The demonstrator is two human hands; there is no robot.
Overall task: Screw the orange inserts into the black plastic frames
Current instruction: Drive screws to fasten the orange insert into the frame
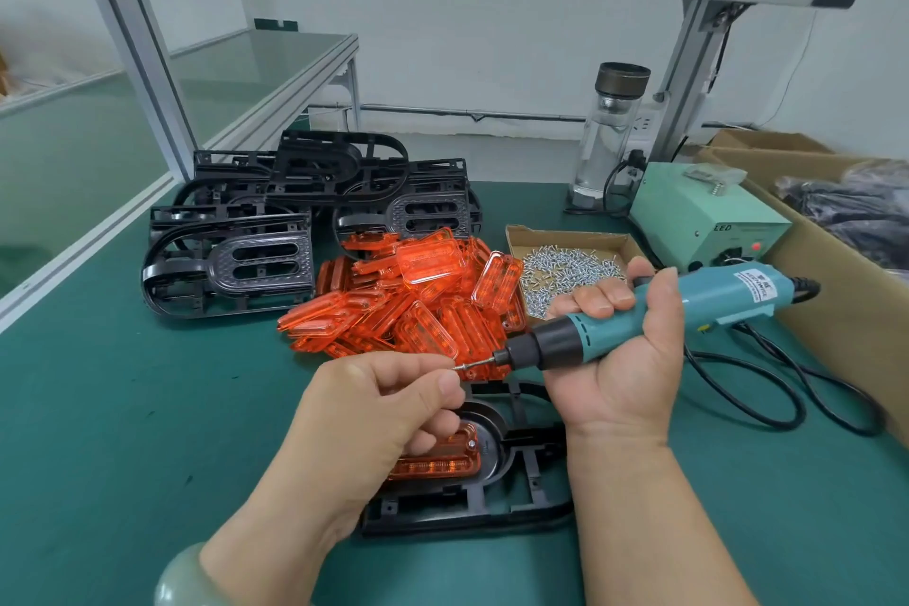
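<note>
A pale green bangle (182, 576) sits on the left wrist at the bottom edge. The left hand (374, 413) is curled, thumb and forefinger pinching a small screw (460, 367) against the bit of an electric screwdriver (688, 310). The right hand (624, 359) is wrapped round the teal body of that tool, which lies nearly level and points left. Under both hands a black plastic frame (492, 507) lies flat on the green bench (123, 408), with one orange insert (442, 460) seated in its rounded recess, partly hidden by the left hand.

Just beyond lies a loose pile of orange inserts (413, 300). To its right, a shallow cardboard tray (570, 234) holds many small silver screws (565, 266). Behind and left of the pile, more black frames (305, 212) are stacked. Farther back on the right stand a pale green control box (698, 212) and a clear bottle (607, 138) with a dark cap. A large cardboard box (836, 290) runs along the right edge.
</note>
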